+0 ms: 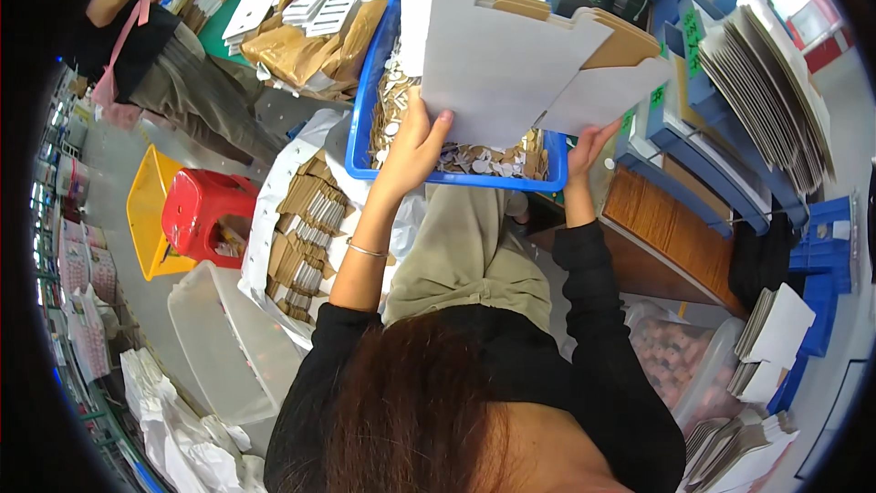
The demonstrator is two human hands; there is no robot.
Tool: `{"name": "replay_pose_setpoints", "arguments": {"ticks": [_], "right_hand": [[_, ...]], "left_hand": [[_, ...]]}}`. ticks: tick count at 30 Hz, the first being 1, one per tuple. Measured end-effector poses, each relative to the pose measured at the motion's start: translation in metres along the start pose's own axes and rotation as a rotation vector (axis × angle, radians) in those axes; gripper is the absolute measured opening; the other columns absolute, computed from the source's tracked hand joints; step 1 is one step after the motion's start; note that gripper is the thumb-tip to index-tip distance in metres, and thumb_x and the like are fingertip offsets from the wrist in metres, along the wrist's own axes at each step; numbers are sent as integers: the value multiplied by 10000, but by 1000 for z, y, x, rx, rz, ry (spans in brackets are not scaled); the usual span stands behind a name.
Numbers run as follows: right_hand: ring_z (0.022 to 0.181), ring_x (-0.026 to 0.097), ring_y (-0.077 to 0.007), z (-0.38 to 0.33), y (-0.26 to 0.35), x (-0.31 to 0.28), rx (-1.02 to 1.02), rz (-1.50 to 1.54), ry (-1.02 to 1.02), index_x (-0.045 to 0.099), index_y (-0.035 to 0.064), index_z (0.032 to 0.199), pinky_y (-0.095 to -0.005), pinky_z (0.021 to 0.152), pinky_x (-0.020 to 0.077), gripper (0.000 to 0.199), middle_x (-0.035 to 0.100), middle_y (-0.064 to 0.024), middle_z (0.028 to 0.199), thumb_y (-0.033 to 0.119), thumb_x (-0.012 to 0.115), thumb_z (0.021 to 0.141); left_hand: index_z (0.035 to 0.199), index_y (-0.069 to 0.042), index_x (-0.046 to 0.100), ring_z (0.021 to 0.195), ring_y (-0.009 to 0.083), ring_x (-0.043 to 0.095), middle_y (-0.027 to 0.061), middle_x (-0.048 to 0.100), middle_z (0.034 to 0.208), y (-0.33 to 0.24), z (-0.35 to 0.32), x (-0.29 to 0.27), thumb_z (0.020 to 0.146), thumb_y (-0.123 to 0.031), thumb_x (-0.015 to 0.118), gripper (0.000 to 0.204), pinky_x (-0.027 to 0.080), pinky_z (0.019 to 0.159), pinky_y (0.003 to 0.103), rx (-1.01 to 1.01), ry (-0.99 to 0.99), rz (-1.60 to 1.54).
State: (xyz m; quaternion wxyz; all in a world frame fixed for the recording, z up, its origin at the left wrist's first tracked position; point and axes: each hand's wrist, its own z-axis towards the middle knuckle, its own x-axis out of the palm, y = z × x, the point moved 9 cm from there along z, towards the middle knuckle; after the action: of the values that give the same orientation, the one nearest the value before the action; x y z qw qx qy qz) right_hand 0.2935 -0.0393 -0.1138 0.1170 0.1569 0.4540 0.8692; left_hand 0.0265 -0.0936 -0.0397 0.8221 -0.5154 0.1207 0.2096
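Fingers of both hands closed on flat cardboard blank (511, 64) above blue crate (365, 119) of punched scraps (474, 160).

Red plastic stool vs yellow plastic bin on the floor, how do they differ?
The red plastic stool is closed on top with legs; the yellow plastic bin is an open, hollow container. The stool sits nearer the person's left hand; the bin lies beyond it. Both are glossy plastic, side by side.

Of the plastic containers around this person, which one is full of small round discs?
The blue plastic crate under the held white cardboard blank; the yellow bin and clear tub show none.
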Motion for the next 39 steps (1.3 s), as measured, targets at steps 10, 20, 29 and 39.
{"name": "replay_pose_setpoints", "arguments": {"ticks": [10, 20, 29, 39], "right_hand": [[795, 532, -146, 41, 94, 62, 23, -130, 330, 351, -31, 1272, -233, 722, 429, 411, 559, -123, 1054, 168, 420, 919], [669, 531, -150, -18, 109, 155, -271, -589, 1173, 557, 63, 1066, -229, 581, 409, 321, 594, -25, 931, 117, 600, 753], [591, 500, -219, -71, 98, 171, -574, -720, 1407, 539, 63, 789, -301, 523, 409, 129, 539, -28, 868, 83, 606, 681], [553, 422, -149, -1, 129, 68, 7, -542, 869, 540, -6, 727, -248, 519, 349, 98, 550, -70, 683, 89, 529, 751]], "left_hand": [[1196, -2, 407, 675, 127, 497, 97, 537, 883, 14, 8, -43, 874, -158, 476, 364, 428, 573, 222, -86, -71, -225], [1099, 10, 373, 812, 101, 444, 92, 497, 950, 38, -33, -139, 913, -127, 393, 232, 358, 787, 216, -176, -597, -154], [1140, 21, 384, 788, 110, 506, 120, 531, 959, 36, -34, -109, 904, -122, 412, 277, 408, 738, 194, -251, -553, -268], [1132, 21, 370, 760, 150, 484, 135, 522, 926, 39, -10, -39, 901, -120, 410, 274, 400, 678, 267, -334, -321, -413]]}}
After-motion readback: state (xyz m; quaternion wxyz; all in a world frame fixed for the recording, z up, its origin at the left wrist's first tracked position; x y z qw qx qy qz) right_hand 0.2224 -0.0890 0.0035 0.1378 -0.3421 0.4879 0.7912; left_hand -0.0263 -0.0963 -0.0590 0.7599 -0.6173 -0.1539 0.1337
